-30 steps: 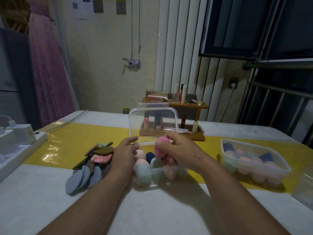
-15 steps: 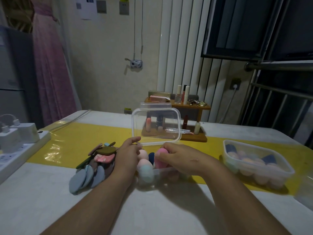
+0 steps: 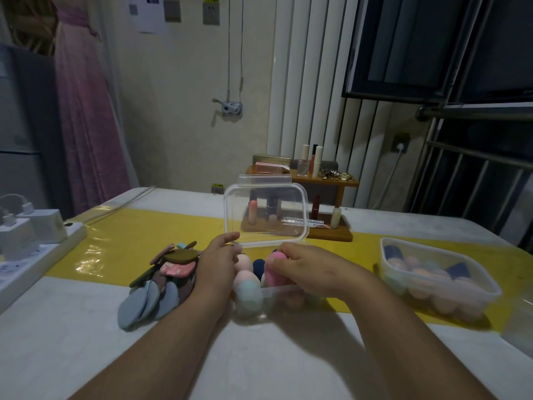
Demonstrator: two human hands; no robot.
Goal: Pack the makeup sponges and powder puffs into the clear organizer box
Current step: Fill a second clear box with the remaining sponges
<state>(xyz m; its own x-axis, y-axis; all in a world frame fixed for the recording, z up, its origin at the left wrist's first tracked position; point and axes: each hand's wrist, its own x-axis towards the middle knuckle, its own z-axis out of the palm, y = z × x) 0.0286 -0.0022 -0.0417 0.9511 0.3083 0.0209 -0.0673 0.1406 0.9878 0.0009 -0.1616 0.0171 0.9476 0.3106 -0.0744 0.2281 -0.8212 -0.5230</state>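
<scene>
Clear organizer box [image 3: 277, 295] on tabletop [image 3: 259, 359], lid [image 3: 265, 215] raised behind for access. Powder puffs [image 3: 161, 281] heaped just left of box. Left hand [image 3: 216, 267] curled on box's left rim, steadying; right hand [image 3: 311, 269] gripping pink makeup sponge [image 3: 274, 269], pressing it inside.

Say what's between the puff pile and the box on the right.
The open organizer box holding sponges, with the left hand and right hand at it; head view.

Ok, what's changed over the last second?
The right hand lowered the pink sponge it grips from above the clear organizer box down among the sponges inside. The left hand still grips the box's left edge; the powder puffs pile hasn't moved.
</scene>
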